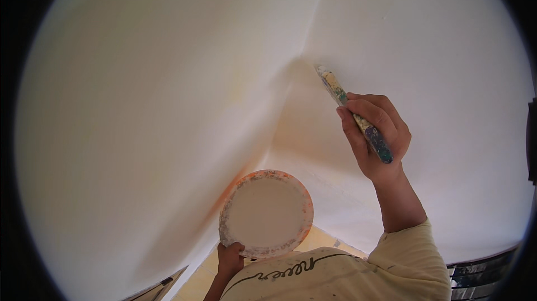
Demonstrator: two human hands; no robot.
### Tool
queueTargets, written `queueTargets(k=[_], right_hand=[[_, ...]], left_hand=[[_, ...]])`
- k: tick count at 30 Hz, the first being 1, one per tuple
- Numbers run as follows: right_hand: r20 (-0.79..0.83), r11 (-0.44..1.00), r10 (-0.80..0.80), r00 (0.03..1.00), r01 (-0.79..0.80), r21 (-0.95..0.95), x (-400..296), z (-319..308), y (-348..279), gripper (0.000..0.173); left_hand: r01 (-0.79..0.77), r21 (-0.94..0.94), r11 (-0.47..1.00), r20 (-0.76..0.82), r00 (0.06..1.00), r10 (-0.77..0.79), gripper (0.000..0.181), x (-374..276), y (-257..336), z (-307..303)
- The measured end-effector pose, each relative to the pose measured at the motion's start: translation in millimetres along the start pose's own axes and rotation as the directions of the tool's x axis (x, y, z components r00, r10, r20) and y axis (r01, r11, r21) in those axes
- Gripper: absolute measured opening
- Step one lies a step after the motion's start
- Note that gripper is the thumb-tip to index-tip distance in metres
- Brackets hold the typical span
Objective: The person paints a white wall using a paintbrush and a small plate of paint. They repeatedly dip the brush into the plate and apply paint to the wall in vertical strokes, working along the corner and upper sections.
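My right hand (377,133) grips a paint-spattered paintbrush (335,85) by its handle. The brush slants up and left, and its tip is at or close to the white wall (402,49), just right of the inner corner; whether it touches, I cannot tell. Low in the middle, my left hand (230,259) holds a round orange container (308,208) by its rim, with the thumb over the edge. Whitish paint (266,213) lies inside, and dried paint crusts the rim. Most of the left hand's fingers are hidden under the container.
A second white wall (138,112) stands on the left and meets the other in a corner. Yellowish floor tiles (201,280) show below the container. A brown-edged frame (161,288) lies at the lower left, and dark slats (482,273) are at the lower right.
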State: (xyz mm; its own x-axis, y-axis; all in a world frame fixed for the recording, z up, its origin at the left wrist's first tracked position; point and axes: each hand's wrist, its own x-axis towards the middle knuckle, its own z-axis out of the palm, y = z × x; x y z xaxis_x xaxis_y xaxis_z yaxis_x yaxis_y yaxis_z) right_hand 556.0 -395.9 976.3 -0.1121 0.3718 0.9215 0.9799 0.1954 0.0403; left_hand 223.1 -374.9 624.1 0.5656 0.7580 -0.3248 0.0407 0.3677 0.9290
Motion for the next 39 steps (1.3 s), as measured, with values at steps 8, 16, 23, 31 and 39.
queueTargets(k=[8, 16, 23, 31, 39], right_hand=[[0.569, 0.926, 0.276, 0.775, -0.373, 0.058, -117.6, 89.4, 21.6, 0.015], [0.351, 0.952, 0.228, 0.908, -0.283, 0.114, 2.7, 25.9, 35.7, 0.019], [-0.131, 0.937, -0.324, 0.937, 0.299, -0.179, 119.2, -42.8, 18.1, 0.015], [0.379, 0.774, -0.314, 0.871, 0.465, -0.429, 1.3, 33.1, 33.1, 0.020], [0.669, 0.994, -0.054, 0.742, 0.103, -0.033, -175.8, 88.0, 43.1, 0.022]], left_hand=[[0.192, -0.540, 0.819, -0.113, 0.948, -0.296, 0.060, -10.0, 70.7, 32.6], [0.180, -0.555, 0.812, -0.103, 0.954, -0.282, 0.058, -3.3, 49.4, 24.9], [0.205, -0.545, 0.813, -0.088, 0.950, -0.299, 0.056, -3.4, 57.6, 27.1], [0.064, -0.163, 0.985, -0.043, 0.997, -0.072, 0.057, 8.4, -24.6, -8.3], [0.174, -0.515, 0.839, -0.171, 0.939, -0.299, 0.061, -12.6, 58.5, 32.4]])
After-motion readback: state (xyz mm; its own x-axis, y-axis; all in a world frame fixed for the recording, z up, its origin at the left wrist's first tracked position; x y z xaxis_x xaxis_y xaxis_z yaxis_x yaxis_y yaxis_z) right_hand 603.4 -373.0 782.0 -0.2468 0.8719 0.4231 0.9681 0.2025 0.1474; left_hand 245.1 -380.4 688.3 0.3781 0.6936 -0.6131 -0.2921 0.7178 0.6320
